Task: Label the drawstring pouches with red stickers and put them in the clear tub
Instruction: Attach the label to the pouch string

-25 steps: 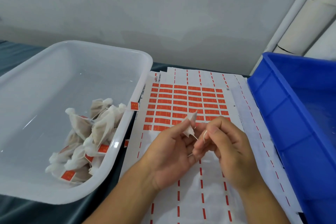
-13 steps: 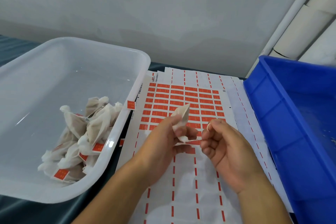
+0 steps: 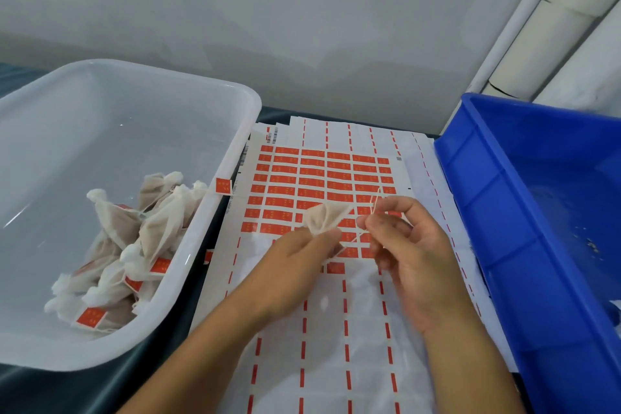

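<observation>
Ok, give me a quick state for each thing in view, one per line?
Pouch in hand: gathered shut, held above the sheet, no sticker visible.
Left hand: pinches the pouch.
Right hand: fingers pinch the drawstring.
Sticker sheet: partly used, flat.
Clear tub: holds a pile of labelled pouches.
Blue bin: open.
</observation>
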`<state>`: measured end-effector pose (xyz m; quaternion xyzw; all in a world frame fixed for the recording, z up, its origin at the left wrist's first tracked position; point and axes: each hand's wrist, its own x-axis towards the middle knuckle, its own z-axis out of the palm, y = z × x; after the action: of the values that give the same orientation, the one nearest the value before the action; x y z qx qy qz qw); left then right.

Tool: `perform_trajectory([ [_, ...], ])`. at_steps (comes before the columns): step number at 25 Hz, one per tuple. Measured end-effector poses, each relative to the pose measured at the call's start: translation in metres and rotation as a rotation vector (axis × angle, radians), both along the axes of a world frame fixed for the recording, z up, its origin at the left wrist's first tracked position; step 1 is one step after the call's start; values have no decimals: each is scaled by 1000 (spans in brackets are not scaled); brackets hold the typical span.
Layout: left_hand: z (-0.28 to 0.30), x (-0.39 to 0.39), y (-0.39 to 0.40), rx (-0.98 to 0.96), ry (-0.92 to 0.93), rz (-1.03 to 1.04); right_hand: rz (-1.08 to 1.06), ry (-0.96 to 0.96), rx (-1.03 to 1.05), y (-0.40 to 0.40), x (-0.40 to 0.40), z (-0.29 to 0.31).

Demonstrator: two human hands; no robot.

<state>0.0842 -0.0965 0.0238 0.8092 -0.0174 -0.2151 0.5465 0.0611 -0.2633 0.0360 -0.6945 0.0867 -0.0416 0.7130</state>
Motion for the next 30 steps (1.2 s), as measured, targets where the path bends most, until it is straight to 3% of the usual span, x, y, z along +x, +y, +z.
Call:
perform_trajectory([
  [3, -8, -4, -1, 135, -245, -115, 50, -250, -312, 1, -2, -2],
  [6, -16, -6, -4, 295, -472, -178, 140, -358, -546, 3, -3, -8],
  [10, -18, -9, -4, 192, -611, -306, 236, -391, -638, 4, -2, -12],
  [16, -14, -13, -2, -2, -420, -336, 297, -259, -497, -2, 0, -11],
  [30, 2, -2, 3, -238, -134, -37, 321, -302, -449, -6, -3, -6],
])
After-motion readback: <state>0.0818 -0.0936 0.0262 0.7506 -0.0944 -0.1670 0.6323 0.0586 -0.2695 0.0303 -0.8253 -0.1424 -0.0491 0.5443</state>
